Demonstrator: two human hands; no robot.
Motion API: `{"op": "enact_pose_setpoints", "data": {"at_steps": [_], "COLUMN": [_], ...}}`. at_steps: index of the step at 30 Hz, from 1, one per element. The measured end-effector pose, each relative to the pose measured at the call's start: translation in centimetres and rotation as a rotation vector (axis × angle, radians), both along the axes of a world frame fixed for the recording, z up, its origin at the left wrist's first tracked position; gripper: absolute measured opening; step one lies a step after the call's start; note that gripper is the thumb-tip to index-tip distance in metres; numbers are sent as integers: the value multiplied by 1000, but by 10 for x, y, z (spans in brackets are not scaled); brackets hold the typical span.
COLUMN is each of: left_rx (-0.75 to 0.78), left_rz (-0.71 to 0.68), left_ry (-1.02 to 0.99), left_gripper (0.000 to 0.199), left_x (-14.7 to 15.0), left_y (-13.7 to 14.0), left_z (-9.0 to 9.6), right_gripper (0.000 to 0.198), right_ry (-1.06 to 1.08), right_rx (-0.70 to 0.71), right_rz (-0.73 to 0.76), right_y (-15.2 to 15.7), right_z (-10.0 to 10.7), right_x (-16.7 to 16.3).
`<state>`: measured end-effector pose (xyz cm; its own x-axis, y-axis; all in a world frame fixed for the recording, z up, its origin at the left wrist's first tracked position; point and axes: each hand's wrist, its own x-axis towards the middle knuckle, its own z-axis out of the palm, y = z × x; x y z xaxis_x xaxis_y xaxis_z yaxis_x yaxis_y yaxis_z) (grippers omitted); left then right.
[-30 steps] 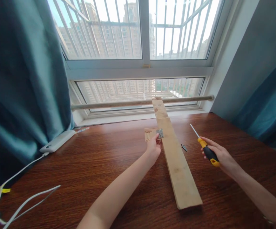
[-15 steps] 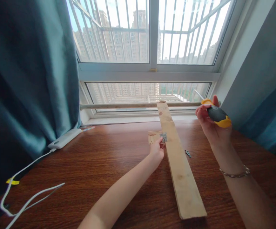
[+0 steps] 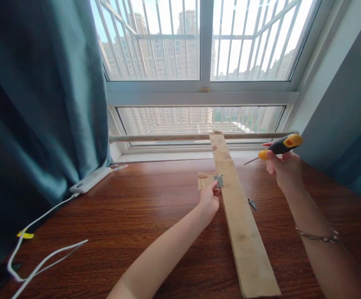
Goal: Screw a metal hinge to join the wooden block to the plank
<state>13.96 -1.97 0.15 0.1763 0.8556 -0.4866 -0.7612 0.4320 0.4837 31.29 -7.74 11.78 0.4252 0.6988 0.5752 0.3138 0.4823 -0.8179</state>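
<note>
My left hand (image 3: 209, 198) is closed at the near side of a metal hinge (image 3: 219, 181), its thumb pressing on the hinge's left leaf. The hinge spans a short wooden piece (image 3: 202, 181) and a long wooden board (image 3: 245, 224), which lie side by side. My right hand (image 3: 284, 166) is raised to the right of the board, its fingers round a yellow and black screwdriver (image 3: 281, 146). The screwdriver's shaft points left and down, apart from the hinge. Several screws (image 3: 252, 204) lie on the table just right of the board.
The brown wooden table (image 3: 143, 207) reaches the window (image 3: 155, 91), where a horizontal rail (image 3: 168, 138) crosses. A white power strip (image 3: 91, 180) and a white cable (image 3: 49, 253) lie at left, beside a blue curtain (image 3: 52, 83). The board's far end meets the rail.
My right hand has turned the screwdriver from tip up to tip down and left. My left hand stays on the hinge. The whole view has shifted slightly.
</note>
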Motion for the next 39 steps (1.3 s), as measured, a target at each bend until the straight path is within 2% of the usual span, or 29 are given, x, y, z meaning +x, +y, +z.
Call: {"op": "enact_pose_setpoints", "data": {"at_steps": [2, 5, 8, 13, 24, 31, 35, 39], "left_rx": [4, 1, -11, -32, -17, 4, 3, 12], "left_rz": [3, 4, 6, 12, -10, -24, -24, -22], "left_ry": [6, 5, 1, 0, 6, 17, 17, 4], "left_gripper": [13, 13, 12, 12, 10, 9, 10, 11], "left_x": [0, 0, 0, 0, 0, -1, -1, 0], "left_y": [0, 0, -2, -2, 0, -1, -2, -2], "left_z": [0, 2, 5, 7, 1, 2, 3, 3], "right_gripper": [29, 31, 33, 34, 33, 33, 31, 39], "right_ry": [-47, 28, 106, 120, 105, -48, -62, 153], "right_rx": [-1, -26, -59, -65, -59, -110, -124, -149], "right_rz": [-138, -254, -225, -189, -193, -253, -180, 92], "right_y": [0, 0, 2, 6, 12, 6, 1, -1], "right_z": [-2, -4, -6, -10, -17, -14, -9, -3], "right_x": [0, -4, -13, -24, -23, -24, -29, -33]}}
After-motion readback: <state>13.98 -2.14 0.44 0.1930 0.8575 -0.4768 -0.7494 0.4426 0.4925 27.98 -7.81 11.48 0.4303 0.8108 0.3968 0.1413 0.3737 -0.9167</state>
